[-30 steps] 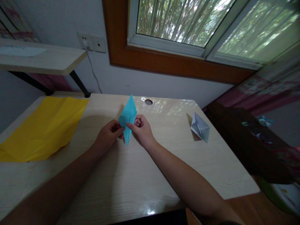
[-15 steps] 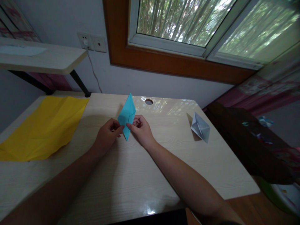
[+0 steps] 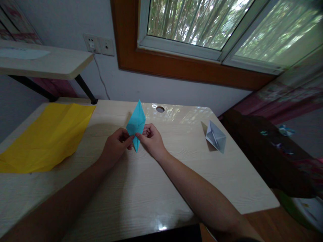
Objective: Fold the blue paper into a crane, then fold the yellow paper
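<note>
Over the pale wooden desk (image 3: 141, 188), your left hand (image 3: 116, 145) and right hand (image 3: 150, 140) pinched the light, easily creased turquoise folded-paper kite shape (image 3: 136, 124) at its middle edges.

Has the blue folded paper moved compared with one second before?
Yes, slightly. The blue folded paper has shifted a little to the left and up, away from the round hole in the table, while both hands keep pinching it.
</note>
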Demonstrator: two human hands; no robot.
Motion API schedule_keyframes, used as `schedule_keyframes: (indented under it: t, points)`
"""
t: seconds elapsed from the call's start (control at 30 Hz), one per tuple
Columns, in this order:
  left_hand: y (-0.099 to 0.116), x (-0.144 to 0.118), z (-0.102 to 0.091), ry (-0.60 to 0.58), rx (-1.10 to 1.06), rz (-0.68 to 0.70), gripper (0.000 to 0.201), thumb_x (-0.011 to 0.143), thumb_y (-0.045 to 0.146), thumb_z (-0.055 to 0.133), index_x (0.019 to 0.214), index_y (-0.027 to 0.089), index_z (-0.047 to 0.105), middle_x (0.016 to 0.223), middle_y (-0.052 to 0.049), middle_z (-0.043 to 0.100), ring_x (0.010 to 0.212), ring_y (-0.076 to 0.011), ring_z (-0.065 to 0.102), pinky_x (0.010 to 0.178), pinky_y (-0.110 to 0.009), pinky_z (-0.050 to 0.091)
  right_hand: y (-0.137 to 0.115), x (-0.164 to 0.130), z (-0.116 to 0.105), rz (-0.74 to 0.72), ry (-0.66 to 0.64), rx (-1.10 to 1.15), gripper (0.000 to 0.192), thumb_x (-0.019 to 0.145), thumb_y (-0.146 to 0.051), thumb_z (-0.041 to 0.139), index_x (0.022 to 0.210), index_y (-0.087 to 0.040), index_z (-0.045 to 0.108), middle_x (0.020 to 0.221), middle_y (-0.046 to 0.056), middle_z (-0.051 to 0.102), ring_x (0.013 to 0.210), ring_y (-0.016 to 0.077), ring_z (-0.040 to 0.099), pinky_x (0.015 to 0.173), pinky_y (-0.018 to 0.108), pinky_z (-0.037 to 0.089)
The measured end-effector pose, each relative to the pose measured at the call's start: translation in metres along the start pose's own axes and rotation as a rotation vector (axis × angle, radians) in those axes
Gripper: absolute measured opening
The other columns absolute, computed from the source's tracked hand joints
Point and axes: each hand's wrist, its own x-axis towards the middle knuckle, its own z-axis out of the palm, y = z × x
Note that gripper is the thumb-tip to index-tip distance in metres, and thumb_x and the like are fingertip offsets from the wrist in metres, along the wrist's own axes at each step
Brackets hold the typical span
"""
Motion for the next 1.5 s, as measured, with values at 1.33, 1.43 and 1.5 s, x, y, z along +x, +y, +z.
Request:
schedule_keyframes:
  t: [1.33,1.43,1.5]
  points:
    - [-0.0027,0.0085,-0.0010,-0.092,-0.129,-0.046,0.030,0.077,0.045,0.079,0.085,0.020,0.065,0.072,0.000,0.068,0.064,-0.0160,0.061,0.064,-0.029,0.049,-0.0025,0.0023,-0.0042,0.047,-0.017,0.001,0.034,0.072,-0.042,0.087,0.081,-0.023,0.061,0.070,-0.004,0.063,0.063,0.0128,0.057,0.061,0.028,0.045]
    - [-0.0035,0.0084,-0.0008,-0.102,-0.132,-0.048,0.030,0.078,0.046,0.078,0.085,0.020,0.065,0.073,0.000,0.069,0.065,-0.0161,0.062,0.065,-0.029,0.049,-0.0030,0.0033,-0.0053,0.085,-0.038,0.005,0.031,0.072,-0.041,0.086,0.080,-0.023,0.062,0.065,-0.005,0.062,0.058,0.0120,0.055,0.059,0.027,0.044]
    - [-0.0035,0.0085,-0.0009,-0.102,-0.118,-0.053,0.031,0.078,0.047,0.078,0.084,0.020,0.065,0.072,0.000,0.068,0.066,-0.0162,0.062,0.066,-0.029,0.049,-0.0038,0.0036,-0.0056,0.105,-0.051,0.017,0.030,0.073,-0.042,0.085,0.080,-0.022,0.063,0.064,-0.005,0.063,0.057,0.0117,0.056,0.058,0.026,0.044]
